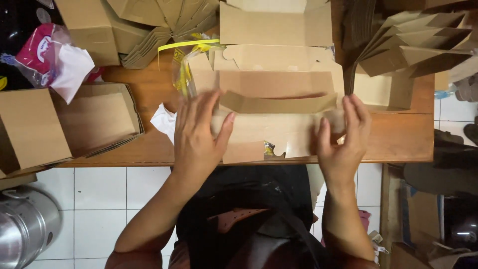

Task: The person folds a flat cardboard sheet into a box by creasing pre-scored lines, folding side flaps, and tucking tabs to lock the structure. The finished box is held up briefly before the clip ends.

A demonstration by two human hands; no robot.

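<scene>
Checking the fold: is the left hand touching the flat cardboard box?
Touching. The head view shows the left hand pressed on the flat cardboard box, thumb over its left end.

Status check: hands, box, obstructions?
Left hand and right hand press ends of flat brown cardboard box blank. Crumpled white paper beside left hand.

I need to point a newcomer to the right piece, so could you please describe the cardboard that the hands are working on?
Look at the wooden table, at its near edge in the middle. There a flat, half-folded cardboard box blank lies between the left hand and right hand. Unlike the finished open boxes to the left and the folded stack at the far right, it is still unfolded, one flap raised.
</scene>
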